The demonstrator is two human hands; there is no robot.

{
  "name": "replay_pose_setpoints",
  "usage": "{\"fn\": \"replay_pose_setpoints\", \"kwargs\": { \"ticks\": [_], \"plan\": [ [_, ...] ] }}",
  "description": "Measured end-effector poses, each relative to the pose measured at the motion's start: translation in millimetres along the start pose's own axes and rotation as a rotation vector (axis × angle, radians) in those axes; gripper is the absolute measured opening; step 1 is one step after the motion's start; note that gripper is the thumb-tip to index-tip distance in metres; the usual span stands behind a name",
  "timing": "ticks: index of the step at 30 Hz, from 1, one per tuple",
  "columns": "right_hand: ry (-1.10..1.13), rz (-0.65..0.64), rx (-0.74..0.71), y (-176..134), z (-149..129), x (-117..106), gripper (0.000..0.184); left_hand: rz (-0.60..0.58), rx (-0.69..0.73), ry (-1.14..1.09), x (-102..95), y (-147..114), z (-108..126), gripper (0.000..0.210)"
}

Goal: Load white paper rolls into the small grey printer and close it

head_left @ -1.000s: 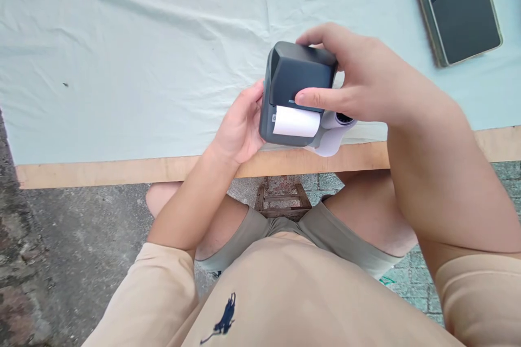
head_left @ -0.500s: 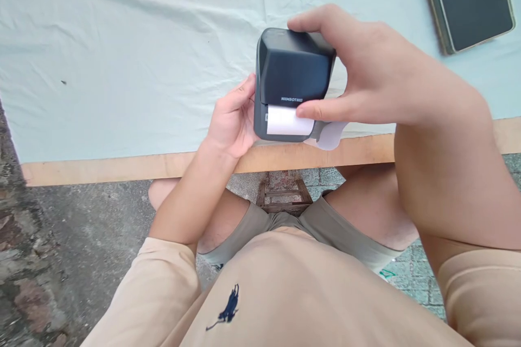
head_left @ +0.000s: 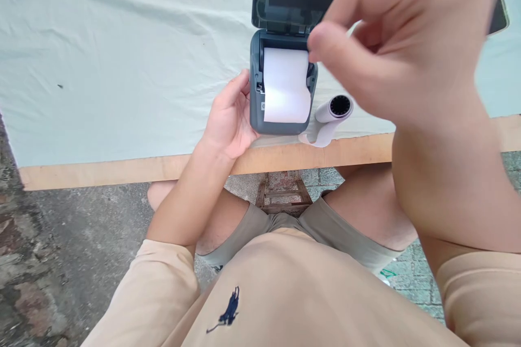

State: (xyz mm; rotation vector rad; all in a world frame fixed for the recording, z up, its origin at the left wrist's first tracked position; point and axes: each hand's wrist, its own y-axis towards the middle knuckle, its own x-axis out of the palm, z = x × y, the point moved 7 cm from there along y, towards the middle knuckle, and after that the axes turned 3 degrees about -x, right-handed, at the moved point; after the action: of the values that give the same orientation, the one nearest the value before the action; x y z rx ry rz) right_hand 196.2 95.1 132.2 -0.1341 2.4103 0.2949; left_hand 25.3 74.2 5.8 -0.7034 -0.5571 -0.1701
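My left hand (head_left: pixel 230 119) holds a dark label printer (head_left: pixel 280 129) by its left side, over the front of the table. Its lid (head_left: pixel 301 2) stands tilted back, showing a black roller inside. A white roll of label paper (head_left: pixel 286 84) sits in the printer's bay, its loose end lying over the front. My right hand (head_left: pixel 402 38) is at the printer's right side, by the hinge. Its thumb and forefinger come together there; anything between them is hidden. A second roll of white paper (head_left: pixel 325 113), with a dark core, lies to the right of the printer, partly unwound.
A pale cloth (head_left: pixel 122 65) covers the table, with a wooden edge (head_left: pixel 183 165) along its front. Part of a dark phone-like device (head_left: pixel 499 11) shows at the upper right, behind my right hand. A wooden stool (head_left: pixel 283 207) is under me.
The printer's lid has swung up and back, uncovering the paper roll inside. My right hand has moved up from the lid's front. The second roll now shows more fully.
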Motion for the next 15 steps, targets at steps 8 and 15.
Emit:
{"fn": "replay_pose_setpoints", "kwargs": {
  "ticks": [8, 15],
  "plan": [
    [-0.520, -0.360, 0.095, 5.5, 13.3, 36.4, 0.014, -0.120, 0.073, 0.096, 4.7, -7.9, -2.6, 0.028],
    [-0.554, -0.392, 0.101, 15.3, -0.2, 37.6, 0.028, -0.124, 0.103, 0.116, 8.4, -8.1, -0.3, 0.017]
  ]
}}
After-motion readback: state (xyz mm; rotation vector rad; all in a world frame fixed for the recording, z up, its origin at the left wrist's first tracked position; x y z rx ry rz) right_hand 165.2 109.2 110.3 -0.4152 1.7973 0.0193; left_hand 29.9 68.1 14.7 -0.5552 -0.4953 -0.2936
